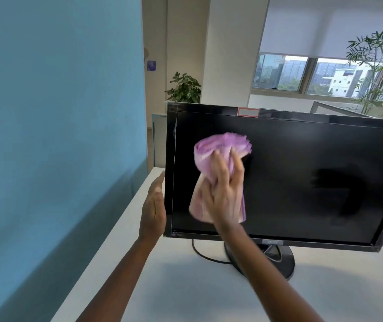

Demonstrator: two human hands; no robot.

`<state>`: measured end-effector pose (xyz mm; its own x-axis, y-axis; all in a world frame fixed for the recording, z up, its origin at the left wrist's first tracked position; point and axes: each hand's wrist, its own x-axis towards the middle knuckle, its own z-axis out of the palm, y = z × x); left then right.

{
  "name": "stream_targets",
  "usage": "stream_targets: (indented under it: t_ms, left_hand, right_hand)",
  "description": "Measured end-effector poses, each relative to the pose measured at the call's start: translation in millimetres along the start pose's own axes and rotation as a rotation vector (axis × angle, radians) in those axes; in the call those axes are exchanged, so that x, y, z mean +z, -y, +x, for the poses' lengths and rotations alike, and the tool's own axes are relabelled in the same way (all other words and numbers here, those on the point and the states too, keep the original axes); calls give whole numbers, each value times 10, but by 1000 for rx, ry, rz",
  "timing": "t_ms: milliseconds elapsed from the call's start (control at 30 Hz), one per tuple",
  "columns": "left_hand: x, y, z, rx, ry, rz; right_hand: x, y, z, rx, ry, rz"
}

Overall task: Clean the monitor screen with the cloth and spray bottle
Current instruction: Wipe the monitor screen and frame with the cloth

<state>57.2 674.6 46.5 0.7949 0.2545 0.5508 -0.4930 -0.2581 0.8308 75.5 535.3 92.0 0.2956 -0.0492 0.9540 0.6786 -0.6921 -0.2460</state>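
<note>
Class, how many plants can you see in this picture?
2: a leafy plant behind the monitor, above its top-left corner, and a tall palm by the window at right. The monitor may hide others.

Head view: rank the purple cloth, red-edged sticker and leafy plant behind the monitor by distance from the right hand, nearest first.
1. Purple cloth: gripped in the right hand.
2. Red-edged sticker: above, on the monitor.
3. Leafy plant: behind it, upper left.
</note>
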Motion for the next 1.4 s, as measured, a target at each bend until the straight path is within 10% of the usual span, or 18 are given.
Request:
stream_targets:
  t_ms: [267,967,1400]
  left_hand:
    - [89,-107,186,-110,-10,-191]
    - [170,-58,206,-229,-105,-91]
    - [243,-226,150,-235,-134,-34]
  right_hand:
    - [300,-198,768,-219,174,-464]
    - [262,-508,-1100,-727,631,-586]
    - [155,-242,-1055,-718,714,-694]
